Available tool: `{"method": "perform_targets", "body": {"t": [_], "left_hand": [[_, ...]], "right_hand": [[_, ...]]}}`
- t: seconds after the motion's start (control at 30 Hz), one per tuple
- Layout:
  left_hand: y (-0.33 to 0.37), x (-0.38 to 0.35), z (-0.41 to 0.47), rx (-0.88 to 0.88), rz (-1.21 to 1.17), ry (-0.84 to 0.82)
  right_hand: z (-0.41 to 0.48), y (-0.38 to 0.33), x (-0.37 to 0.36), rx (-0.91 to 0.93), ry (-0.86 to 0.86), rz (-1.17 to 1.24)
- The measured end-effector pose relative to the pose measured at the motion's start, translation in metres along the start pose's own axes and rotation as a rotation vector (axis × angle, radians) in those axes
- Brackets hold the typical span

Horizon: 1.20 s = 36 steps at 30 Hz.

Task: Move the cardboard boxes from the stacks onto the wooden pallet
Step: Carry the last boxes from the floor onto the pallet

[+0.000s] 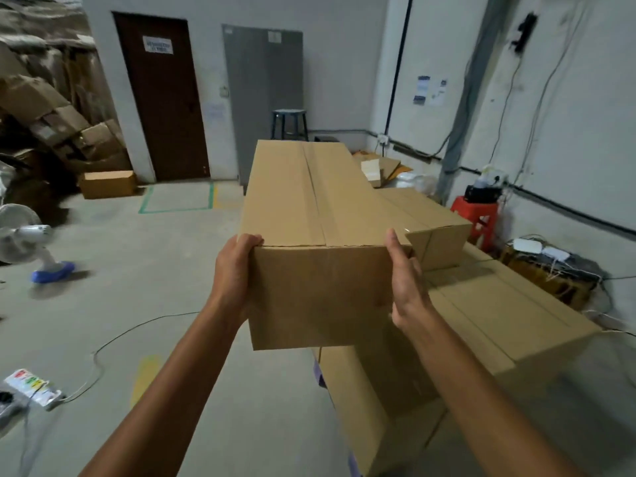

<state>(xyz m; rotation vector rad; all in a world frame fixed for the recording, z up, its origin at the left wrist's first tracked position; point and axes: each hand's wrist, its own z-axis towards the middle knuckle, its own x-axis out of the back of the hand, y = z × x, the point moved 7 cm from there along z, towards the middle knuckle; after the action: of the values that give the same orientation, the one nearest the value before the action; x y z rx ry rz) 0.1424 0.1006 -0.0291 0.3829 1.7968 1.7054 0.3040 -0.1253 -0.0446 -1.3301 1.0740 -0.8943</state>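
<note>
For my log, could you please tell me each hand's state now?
Left hand: grips the long brown cardboard box.
Right hand: open, pressed flat against it.

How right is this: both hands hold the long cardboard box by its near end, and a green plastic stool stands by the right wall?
The colour is wrong: the head view shows a red plastic stool by the right wall. Rest is correct.

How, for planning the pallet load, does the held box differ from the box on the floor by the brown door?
The held box is long and narrow; the door box looks short and squat. The held box is gripped at its near end between the left hand and right hand; the door box lies on the floor, untouched. Both are plain brown cardboard and closed.
</note>
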Motion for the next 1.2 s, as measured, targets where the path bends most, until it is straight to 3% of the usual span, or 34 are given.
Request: {"method": "perform_targets", "body": {"t": [0.27, 0.63, 0.9, 1.2], "left_hand": [[-0.030, -0.187, -0.036, -0.031, -0.034, -0.133], [-0.106, -0.446, -0.067, 0.042, -0.051, -0.300], [-0.158, -0.587, -0.022, 0.132, -0.113, -0.444], [-0.217, -0.757, 0.110, 0.173, -0.124, -0.521]], "right_hand": [[0.048, -0.038, 0.178, 0.102, 0.209, 0.074], [0.136, -0.067, 0.423, 0.106, 0.385, 0.052], [0.243, -0.067, 0.520, 0.123, 0.464, 0.084], [0.446, -0.087, 0.589, 0.161, 0.467, 0.023]]}}
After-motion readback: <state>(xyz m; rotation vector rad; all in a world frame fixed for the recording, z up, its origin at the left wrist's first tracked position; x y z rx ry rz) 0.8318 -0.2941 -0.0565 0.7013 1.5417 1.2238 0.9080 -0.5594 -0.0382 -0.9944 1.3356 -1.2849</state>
